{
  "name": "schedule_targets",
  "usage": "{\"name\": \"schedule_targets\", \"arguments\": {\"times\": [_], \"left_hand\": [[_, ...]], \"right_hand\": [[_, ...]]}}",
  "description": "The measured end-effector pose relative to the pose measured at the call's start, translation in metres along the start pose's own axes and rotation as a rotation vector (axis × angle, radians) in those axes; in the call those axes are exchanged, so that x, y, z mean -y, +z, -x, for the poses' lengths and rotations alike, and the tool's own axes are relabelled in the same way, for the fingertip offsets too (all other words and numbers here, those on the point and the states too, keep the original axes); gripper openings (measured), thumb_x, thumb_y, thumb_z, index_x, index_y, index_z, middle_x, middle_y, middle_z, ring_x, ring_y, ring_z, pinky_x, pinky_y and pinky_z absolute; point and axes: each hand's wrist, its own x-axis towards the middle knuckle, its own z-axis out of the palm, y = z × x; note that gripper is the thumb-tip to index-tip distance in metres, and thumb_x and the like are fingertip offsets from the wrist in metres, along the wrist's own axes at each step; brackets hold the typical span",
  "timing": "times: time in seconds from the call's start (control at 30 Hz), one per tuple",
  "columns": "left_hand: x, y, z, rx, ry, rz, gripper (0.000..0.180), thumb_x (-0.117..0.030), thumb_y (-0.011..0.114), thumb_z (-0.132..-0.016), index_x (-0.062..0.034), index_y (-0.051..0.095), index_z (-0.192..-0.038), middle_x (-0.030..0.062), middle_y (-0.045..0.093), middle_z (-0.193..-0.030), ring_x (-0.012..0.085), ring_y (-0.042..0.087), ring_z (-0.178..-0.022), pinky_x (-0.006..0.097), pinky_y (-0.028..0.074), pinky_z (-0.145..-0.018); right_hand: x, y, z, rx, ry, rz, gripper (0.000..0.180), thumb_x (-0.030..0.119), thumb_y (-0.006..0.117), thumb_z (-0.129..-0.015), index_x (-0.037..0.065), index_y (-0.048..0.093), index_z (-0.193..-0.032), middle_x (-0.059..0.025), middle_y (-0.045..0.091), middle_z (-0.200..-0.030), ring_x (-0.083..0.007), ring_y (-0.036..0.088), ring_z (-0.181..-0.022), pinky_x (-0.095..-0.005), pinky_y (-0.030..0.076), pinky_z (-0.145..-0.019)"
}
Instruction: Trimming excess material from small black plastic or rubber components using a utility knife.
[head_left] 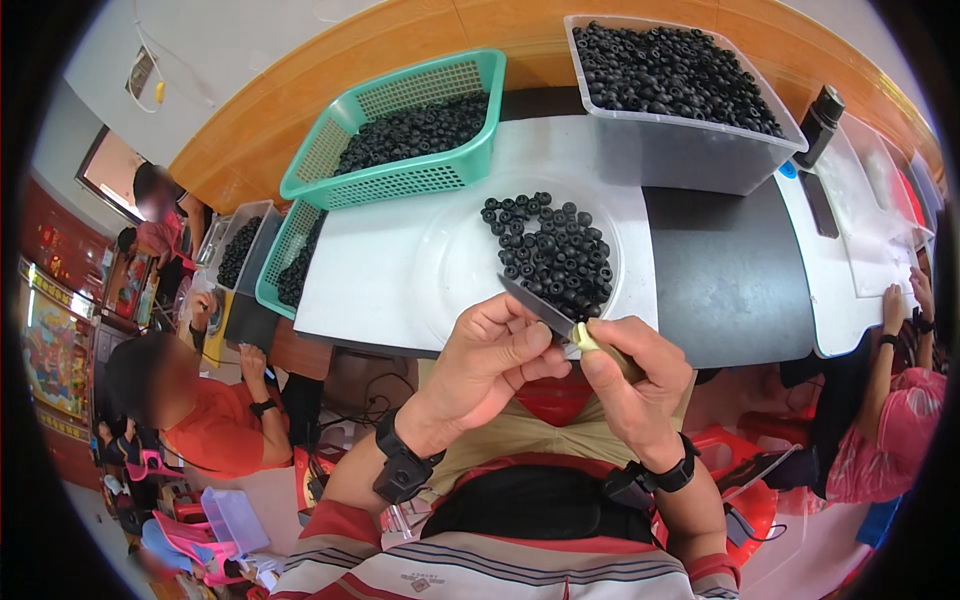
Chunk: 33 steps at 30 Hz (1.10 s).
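My right hand (640, 375) is closed around the handle of a knife (528, 300), which has pale yellow wrapping where handle meets blade. The blade points up and left, over the near edge of a pile of small round black pieces with holes (555, 245). Close beside the blade, my left hand (480, 360) has its thumb and fingers pressed together; whatever they pinch is hidden. The pile lies on a clear round plate (432, 255) on a white board (350, 270).
Behind the plate stand a green basket (420, 183) and a clear bin (690, 155), both holding black pieces. A dark bottle (820, 125) and a phone (820, 205) lie toward the right. People sit on both sides, one in an orange shirt (215, 425) at left.
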Motion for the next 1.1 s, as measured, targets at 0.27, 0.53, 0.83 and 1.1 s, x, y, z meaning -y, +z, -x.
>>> {"name": "schedule_targets", "arguments": {"times": [0.27, 0.53, 0.83, 1.1], "left_hand": [[0.006, -0.004, -0.002, -0.043, 0.068, 0.122, 0.021, -0.009, 0.064, -0.094, -0.0031, 0.058, -0.114, 0.0112, 0.069, -0.102, 0.0205, 0.070, -0.091, 0.035, 0.061, -0.083], [0.011, -0.004, -0.001, -0.058, 0.081, 0.178, 0.024, -0.007, 0.065, -0.093, -0.0029, 0.058, -0.115, 0.0129, 0.068, -0.102, 0.0227, 0.070, -0.093, 0.036, 0.062, -0.083], [0.009, 0.001, 0.003, -0.029, 0.104, 0.102, 0.018, -0.009, 0.066, -0.093, -0.0034, 0.062, -0.109, 0.0123, 0.067, -0.100, 0.0188, 0.068, -0.086, 0.036, 0.061, -0.082], [-0.002, 0.009, 0.005, -0.045, 0.213, -0.042, 0.020, -0.015, 0.071, -0.091, -0.0037, 0.059, -0.104, 0.0116, 0.060, -0.093, 0.0162, 0.062, -0.078, 0.034, 0.059, -0.077]], "right_hand": [[-0.002, -0.004, 0.005, 0.000, -0.087, 0.065, 0.025, 0.006, 0.077, -0.083, -0.001, 0.069, -0.105, -0.0131, 0.069, -0.082, -0.0186, 0.065, -0.065, -0.0274, 0.050, -0.057], [-0.005, -0.003, 0.007, -0.011, -0.103, 0.055, 0.024, 0.006, 0.077, -0.083, -0.001, 0.069, -0.104, -0.0129, 0.069, -0.080, -0.0183, 0.064, -0.064, -0.0272, 0.049, -0.056], [-0.005, -0.009, 0.004, -0.012, -0.107, 0.062, 0.022, 0.004, 0.076, -0.083, 0.000, 0.070, -0.104, -0.0129, 0.069, -0.080, -0.0171, 0.064, -0.065, -0.0267, 0.049, -0.057], [0.004, -0.022, -0.001, -0.066, 0.004, 0.051, 0.020, 0.001, 0.074, -0.084, -0.002, 0.071, -0.104, -0.0130, 0.071, -0.084, -0.0168, 0.065, -0.070, -0.0259, 0.049, -0.062]]}}
